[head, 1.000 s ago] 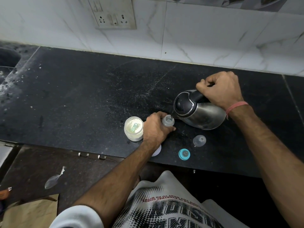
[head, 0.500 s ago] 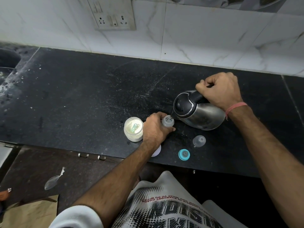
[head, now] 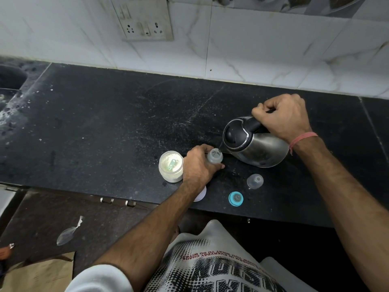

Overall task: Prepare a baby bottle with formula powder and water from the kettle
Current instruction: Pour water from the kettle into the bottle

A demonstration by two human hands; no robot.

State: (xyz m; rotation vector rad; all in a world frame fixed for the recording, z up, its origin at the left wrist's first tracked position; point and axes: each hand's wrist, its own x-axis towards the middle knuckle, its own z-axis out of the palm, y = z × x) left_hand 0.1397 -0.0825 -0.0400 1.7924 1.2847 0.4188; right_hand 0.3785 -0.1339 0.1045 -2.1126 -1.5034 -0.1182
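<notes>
Sink basin [head: 8, 79] at far left edge of the black stone counter [head: 101, 123]; wide bare stretch of counter between it and the work area.

Open jar of formula powder [head: 171, 169] stands near the counter's front edge, a pale green scoop [head: 172, 164] lying in the powder. Jar touches or sits just beside the left hand.

Left hand [head: 197, 168]: fingers curled around the baby bottle [head: 214, 157], gripping its body; bottle upright on the counter, mouth open. A white round lid [head: 201, 194] shows partly under the left wrist, at the front edge.

Kettle [head: 252, 142], steel with black lid, tilted toward the left, spout tip at the bottle's mouth. Whether water is flowing cannot be told.

Near the front edge, right of the left hand: blue ring with teat [head: 236, 198]; just behind it, the clear bottle cap [head: 255, 181]. Both apart from the kettle.

Right hand [head: 284, 119]: clenched in a full fist on the kettle's black handle, pink thread band [head: 301, 138] at the wrist.

Free counter behind the kettle up to the white tiled wall [head: 273, 55]; wall socket plate [head: 145, 22] above, left of centre.
</notes>
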